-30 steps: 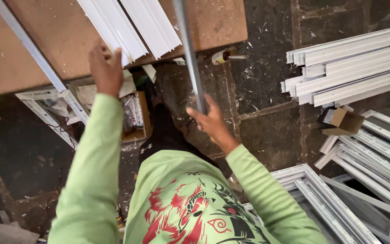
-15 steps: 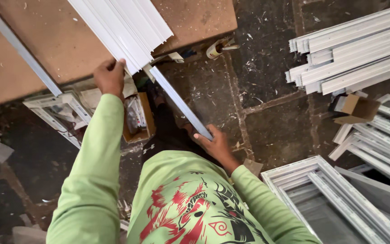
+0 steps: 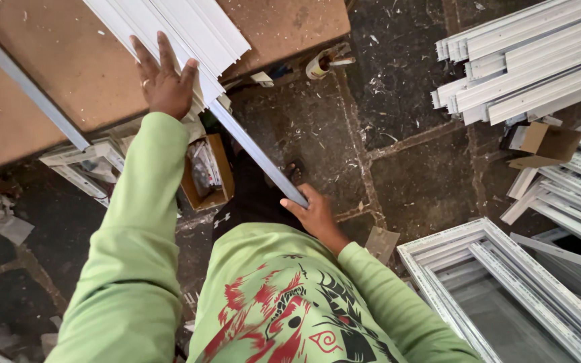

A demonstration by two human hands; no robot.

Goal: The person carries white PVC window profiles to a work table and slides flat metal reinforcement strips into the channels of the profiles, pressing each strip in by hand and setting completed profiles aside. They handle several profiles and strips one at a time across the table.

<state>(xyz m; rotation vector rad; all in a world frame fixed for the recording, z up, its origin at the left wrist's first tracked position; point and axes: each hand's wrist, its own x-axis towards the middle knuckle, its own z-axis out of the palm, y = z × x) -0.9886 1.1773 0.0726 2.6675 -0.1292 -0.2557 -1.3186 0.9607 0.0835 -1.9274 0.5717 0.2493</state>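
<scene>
My left hand (image 3: 165, 77) lies flat, fingers spread, on a stack of white plastic profiles (image 3: 189, 30) that rests on a brown board table (image 3: 48, 74). My right hand (image 3: 314, 214) grips the near end of a long grey metal bar (image 3: 257, 154). The bar runs up and left from that hand and slides under the end of the white stack. Both sleeves are light green.
A second grey bar (image 3: 25, 84) lies across the table's left side. An open cardboard box (image 3: 206, 171) sits under the table edge. White profile bundles (image 3: 526, 60) lie at upper right, assembled white window frames (image 3: 506, 289) at lower right, and a tube (image 3: 324, 62) lies on the dark stone floor.
The grey bar swung from near upright to a low slant, its far end now under the white stack. My left hand moved up onto the stack and spread flat.
</scene>
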